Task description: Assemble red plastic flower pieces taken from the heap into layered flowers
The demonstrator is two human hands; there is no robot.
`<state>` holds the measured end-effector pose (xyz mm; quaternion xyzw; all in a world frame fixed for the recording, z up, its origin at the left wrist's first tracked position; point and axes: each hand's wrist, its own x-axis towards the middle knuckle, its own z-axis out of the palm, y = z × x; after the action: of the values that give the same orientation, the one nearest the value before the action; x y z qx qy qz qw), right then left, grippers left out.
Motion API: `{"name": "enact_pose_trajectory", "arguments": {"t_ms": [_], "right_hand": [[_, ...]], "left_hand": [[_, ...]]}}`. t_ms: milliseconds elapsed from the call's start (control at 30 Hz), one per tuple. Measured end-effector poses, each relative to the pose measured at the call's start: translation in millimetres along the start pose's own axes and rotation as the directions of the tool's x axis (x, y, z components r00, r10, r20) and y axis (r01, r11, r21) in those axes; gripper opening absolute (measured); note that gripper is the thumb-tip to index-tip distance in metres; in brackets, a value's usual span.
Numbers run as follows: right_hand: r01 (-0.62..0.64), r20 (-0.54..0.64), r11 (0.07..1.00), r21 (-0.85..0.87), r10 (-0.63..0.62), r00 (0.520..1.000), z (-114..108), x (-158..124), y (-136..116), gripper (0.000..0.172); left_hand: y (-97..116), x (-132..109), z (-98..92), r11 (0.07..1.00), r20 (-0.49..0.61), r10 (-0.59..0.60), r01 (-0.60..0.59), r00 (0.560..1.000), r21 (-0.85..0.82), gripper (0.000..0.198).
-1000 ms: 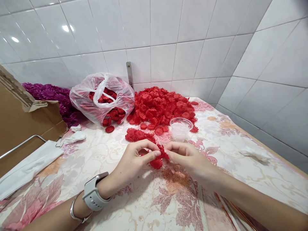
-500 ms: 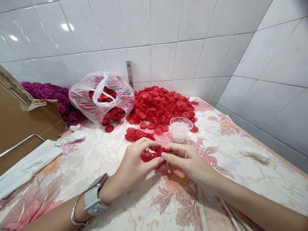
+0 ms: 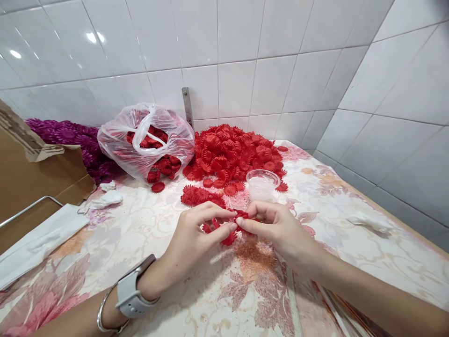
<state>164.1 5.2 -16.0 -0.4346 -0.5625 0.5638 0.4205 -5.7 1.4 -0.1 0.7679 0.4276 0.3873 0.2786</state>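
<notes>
My left hand (image 3: 191,243) and my right hand (image 3: 280,229) meet over the middle of the table, fingertips pinched together on a red artificial flower piece (image 3: 229,228). Part of the piece shows between and below the fingers. The left wrist carries a white watch (image 3: 131,290) and a thin bangle. Just beyond the hands lies a small row of red flower pieces (image 3: 199,195). A small clear plastic cup (image 3: 262,185) stands right behind my right hand.
A big heap of red flower pieces (image 3: 233,152) lies against the tiled wall. A clear bag (image 3: 147,140) of more sits to its left, beside purple flowers (image 3: 66,135) and a cardboard box (image 3: 31,173). The floral tablecloth (image 3: 351,210) covers the table.
Both hands keep working the same red piece, shifting slightly away from me. The view has tilted a little.
</notes>
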Motion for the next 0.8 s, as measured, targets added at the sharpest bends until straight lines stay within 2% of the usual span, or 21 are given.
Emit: {"name": "enact_pose_trajectory", "arguments": {"t_ms": [100, 267, 400, 467, 533, 633, 800], "right_hand": [[0.004, 0.05, 1.0, 0.027, -0.006, 0.999, -1.8, 0.5, 1.3, 0.027], [-0.084, 0.217, 0.988, 0.128, 0.054, 0.975, -5.8, 3.4, 4.1, 0.025], [-0.083, 0.288, 0.968, 0.235, 0.013, 0.957, -6.0, 4.9, 2.2, 0.023], [-0.102, 0.281, 0.95, 0.294, 0.016, 0.959, -5.0, 4.8, 0.1, 0.028], [-0.11, 0.259, 0.947, 0.302, 0.029, 0.965, -4.1, 4.3, -1.0, 0.024], [-0.064, 0.226, 0.977, 0.202, 0.017, 0.974, -4.5, 2.7, -0.4, 0.011], [-0.017, 0.175, 0.991, 0.135, -0.007, 0.985, -5.8, -0.4, 1.9, 0.012]], "left_hand": [[-1.0, 0.6, -0.6, 0.996, 0.069, -0.011, 0.017, 0.998, -0.083, 0.011], [-0.9, 1.2, -1.5, 0.978, 0.061, -0.038, 0.049, 0.997, -0.201, 0.005], [-0.4, 3.4, -2.5, 0.94, 0.068, -0.156, 0.169, 0.985, -0.297, 0.009], [-0.1, 4.4, -2.7, 0.908, 0.089, -0.206, 0.224, 0.975, -0.353, 0.01], [0.0, 4.5, -2.5, 0.897, 0.097, -0.228, 0.248, 0.969, -0.365, 0.011], [-0.6, 3.2, -1.9, 0.92, 0.075, -0.231, 0.243, 0.97, -0.309, 0.009], [-1.9, 2.2, -2.1, 0.927, 0.085, -0.228, 0.243, 0.97, -0.287, 0.01]]}}
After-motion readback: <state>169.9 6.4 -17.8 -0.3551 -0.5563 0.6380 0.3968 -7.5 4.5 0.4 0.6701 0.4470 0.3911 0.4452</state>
